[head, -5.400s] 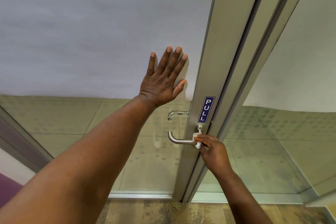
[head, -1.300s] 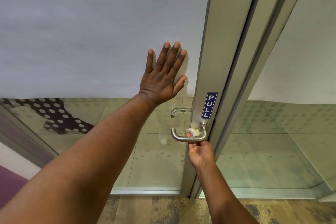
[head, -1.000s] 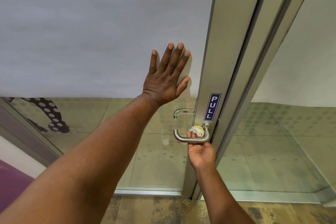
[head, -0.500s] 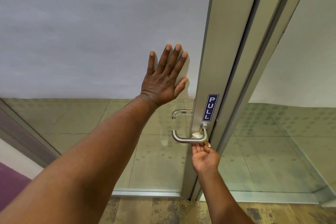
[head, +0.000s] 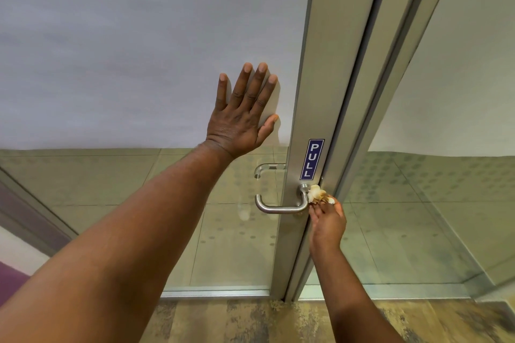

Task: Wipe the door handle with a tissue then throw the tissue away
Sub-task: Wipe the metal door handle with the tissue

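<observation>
Wiping step in hand: right hand [head: 326,221] pinched crumpled tissue [head: 317,194] against handle [head: 281,207] at its base end, just below PULL sign [head: 311,159]; left hand [head: 242,120] flat, fingers spread on door above handle; next likely: finish wiping, find bin, none visible

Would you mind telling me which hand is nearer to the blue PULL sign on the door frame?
Right. The right hand is just below the blue PULL sign, pressing a crumpled tissue against the curved metal door handle. The left hand lies flat on the frosted glass, up-left of it.
</observation>
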`<state>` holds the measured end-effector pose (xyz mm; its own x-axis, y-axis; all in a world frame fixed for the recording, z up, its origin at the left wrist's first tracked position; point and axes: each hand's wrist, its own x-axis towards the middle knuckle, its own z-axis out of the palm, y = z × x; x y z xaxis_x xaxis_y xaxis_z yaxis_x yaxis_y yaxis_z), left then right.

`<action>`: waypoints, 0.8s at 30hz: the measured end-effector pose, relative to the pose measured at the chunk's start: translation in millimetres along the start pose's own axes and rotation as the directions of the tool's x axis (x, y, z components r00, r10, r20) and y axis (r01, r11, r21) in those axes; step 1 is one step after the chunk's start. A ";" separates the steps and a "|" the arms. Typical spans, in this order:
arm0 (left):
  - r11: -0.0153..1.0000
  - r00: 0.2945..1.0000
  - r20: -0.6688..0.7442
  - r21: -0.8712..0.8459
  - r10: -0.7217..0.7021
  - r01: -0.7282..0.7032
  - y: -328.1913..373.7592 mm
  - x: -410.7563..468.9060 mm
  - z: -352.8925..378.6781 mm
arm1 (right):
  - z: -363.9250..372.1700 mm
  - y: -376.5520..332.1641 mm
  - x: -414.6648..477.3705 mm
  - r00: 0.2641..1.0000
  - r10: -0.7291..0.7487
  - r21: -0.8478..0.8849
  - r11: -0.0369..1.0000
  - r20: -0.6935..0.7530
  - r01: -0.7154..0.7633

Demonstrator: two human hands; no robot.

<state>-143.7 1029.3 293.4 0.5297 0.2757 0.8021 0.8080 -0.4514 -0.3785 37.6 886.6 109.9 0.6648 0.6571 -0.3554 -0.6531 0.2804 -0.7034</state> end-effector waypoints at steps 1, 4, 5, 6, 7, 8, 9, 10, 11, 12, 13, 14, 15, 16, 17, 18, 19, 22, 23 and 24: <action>1.000 1.000 0.001 -0.004 -0.001 0.001 -0.2 0.1 -0.1 | -0.1 -1.5 -1.9 0.998 -0.054 -0.080 0.995 0.022 0.056; 1.000 1.000 -0.005 -0.005 0.003 -0.003 -0.7 -0.2 0.3 | -6.9 -1.0 -9.2 0.985 -0.154 -0.230 0.959 0.078 0.169; 1.000 1.000 -0.003 -0.001 0.004 -0.004 -0.6 -0.1 -0.2 | -9.5 0.8 -11.7 0.980 -0.176 -0.269 0.943 0.098 0.196; 1.000 1.000 0.001 -0.001 0.003 -0.003 -1.0 0.3 -0.7 | -11.5 2.4 -14.3 0.972 -0.204 -0.317 0.920 0.120 0.232; 1.000 1.000 0.004 -0.007 0.003 -0.003 -0.8 0.2 -0.9 | -13.3 3.0 -16.9 0.959 -0.243 -0.372 0.884 0.148 0.282; 1.000 1.000 0.007 -0.013 0.004 -0.003 -1.3 -0.2 -1.1 | -13.4 3.0 -19.3 0.940 -0.287 -0.431 0.836 0.185 0.340; 1.000 1.000 0.009 -0.019 0.003 -0.003 -0.6 -0.2 -1.8 | -13.6 0.8 -22.8 0.914 -0.331 -0.483 0.777 0.233 0.404; 1.000 1.000 0.014 -0.020 0.004 -0.004 -0.6 -0.3 -2.3 | -13.3 -1.2 -26.4 0.886 -0.359 -0.523 0.715 0.294 0.464; 1.000 1.000 0.018 -0.023 0.003 -0.003 -0.9 -0.4 -2.7 | -14.3 -2.8 -30.3 0.857 -0.372 -0.551 0.657 0.355 0.514; 1.000 1.000 0.018 -0.030 0.005 -0.004 -0.6 -0.3 -2.6 | -17.0 -5.0 -34.8 0.833 -0.374 -0.570 0.607 0.409 0.553; 0.999 1.000 0.020 -0.035 0.005 -0.005 -1.4 -1.1 -2.4 | -19.7 -5.1 -39.0 0.818 -0.360 -0.587 0.571 0.449 0.574; 0.999 1.000 0.018 -0.041 0.006 -0.005 -0.6 -1.2 -2.9 | -23.2 -5.6 -43.8 0.811 -0.345 -0.605 0.542 0.473 0.583; 0.999 1.000 0.016 -0.045 0.008 -0.008 -0.2 -1.4 -3.5 | -25.5 -3.9 -49.0 0.812 -0.326 -0.622 0.525 0.485 0.582; 0.999 1.000 0.017 -0.047 0.010 -0.010 -0.5 -1.0 -4.2 | -26.0 -0.3 -54.8 0.816 -0.303 -0.632 0.519 0.493 0.575; 0.998 1.000 0.019 -0.056 0.010 -0.009 0.1 -0.6 -5.6 | -26.1 3.2 -62.4 0.817 -0.278 -0.638 0.518 0.505 0.570; 0.998 1.000 0.026 -0.062 0.011 -0.009 -0.8 -0.8 -6.5 | -23.8 8.1 -70.2 0.817 -0.248 -0.640 0.520 0.521 0.566; 0.998 0.999 0.033 -0.070 0.011 -0.009 -0.5 -0.9 -8.7 | -21.6 11.6 -80.1 0.811 -0.220 -0.641 0.516 0.542 0.569; 0.997 0.997 0.073 -0.075 0.007 -0.001 0.2 -0.9 -13.9 | -12.7 19.0 -102.8 0.809 -0.147 -0.632 0.551 0.569 0.545; 0.997 0.996 0.089 -0.077 0.000 0.007 0.4 -1.4 -16.0 | -9.0 19.9 -106.6 0.820 -0.129 -0.622 0.590 0.558 0.516; 0.997 0.994 0.107 -0.079 -0.011 0.019 0.6 -1.7 -19.3 | -5.4 19.2 -110.9 0.836 -0.111 -0.605 0.639 0.538 0.475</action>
<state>-149.0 1012.2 300.7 0.5456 0.3693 0.7523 0.7952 -0.5116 -0.3256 -46.8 815.4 132.5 0.4327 0.8945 0.1123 0.1174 0.0676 -0.9908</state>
